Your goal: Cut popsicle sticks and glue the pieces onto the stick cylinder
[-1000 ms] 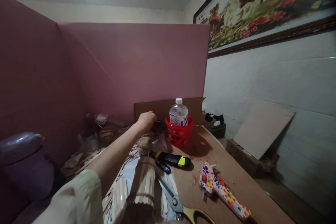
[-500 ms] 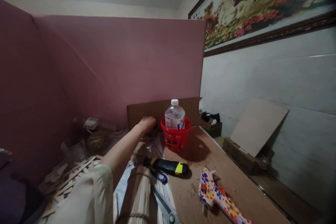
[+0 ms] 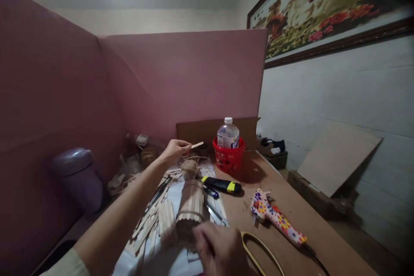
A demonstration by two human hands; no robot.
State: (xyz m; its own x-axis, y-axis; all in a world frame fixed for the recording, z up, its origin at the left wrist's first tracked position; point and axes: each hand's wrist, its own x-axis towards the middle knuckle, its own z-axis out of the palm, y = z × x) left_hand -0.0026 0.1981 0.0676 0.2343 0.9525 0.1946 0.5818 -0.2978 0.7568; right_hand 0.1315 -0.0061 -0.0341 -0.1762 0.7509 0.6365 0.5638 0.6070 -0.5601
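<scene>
My left hand (image 3: 176, 150) is stretched toward the back of the table, pinching a flat wooden craft stick (image 3: 197, 145) that points right. Below it stands a ball of twine (image 3: 189, 167). Nearer to me lies a cylinder covered in wooden sticks (image 3: 191, 202), bound with cord. My right hand (image 3: 221, 246) is curled at the near end of the cylinder; whatever its fingers might hold is hidden. Gold-handled scissors (image 3: 263, 250) are just right of that hand. Loose craft sticks (image 3: 147, 233) are spread on white sheeting at left.
A red basket (image 3: 229, 159) holds a clear bottle (image 3: 228, 134). A black-and-yellow handled tool (image 3: 223, 184) lies in front of it. A flower-patterned glue gun (image 3: 278, 217) with a cord lies at right. Left stands a purple bin (image 3: 80, 179); a pink partition (image 3: 184, 77) rises behind.
My left hand now shows a craft stick between its fingers; before, it was bent down behind the twine. My right hand has come into view at the bottom. The view has shifted left.
</scene>
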